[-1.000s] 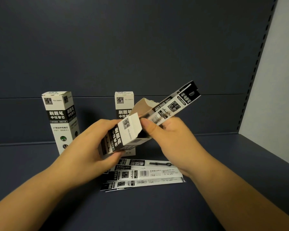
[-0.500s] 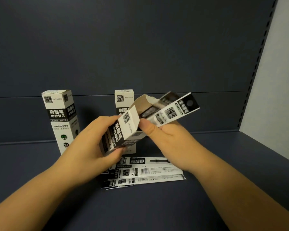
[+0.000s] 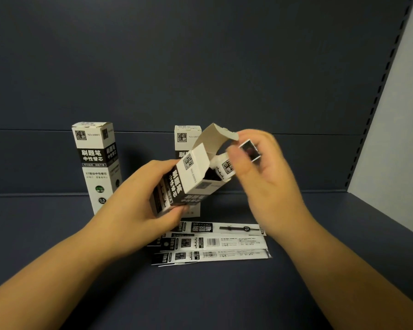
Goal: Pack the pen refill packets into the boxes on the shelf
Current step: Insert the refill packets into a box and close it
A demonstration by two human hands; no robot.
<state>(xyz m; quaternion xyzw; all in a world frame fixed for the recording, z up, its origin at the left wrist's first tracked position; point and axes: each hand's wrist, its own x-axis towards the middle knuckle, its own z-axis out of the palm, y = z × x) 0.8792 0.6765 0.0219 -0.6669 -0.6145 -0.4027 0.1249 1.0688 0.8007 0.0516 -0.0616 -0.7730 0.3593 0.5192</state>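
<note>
shelf (image 3: 320, 282): spare packets (image 3: 215, 244) lie flat in front | open box (image 3: 188, 179): tilted, left hand (image 3: 138, 210) wrapped around it | refill packet (image 3: 236, 160): now far deeper in the box than a second ago, right hand (image 3: 267, 177) pinching its blurred protruding end

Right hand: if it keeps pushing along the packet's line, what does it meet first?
Probably the open mouth of the held box: the right hand pinches the refill packet, already mostly inside. Depth is unclear, so contact is a guess.

Right hand (image 3: 267, 177) blurred; packet (image 3: 227, 166) half-hidden.
</note>
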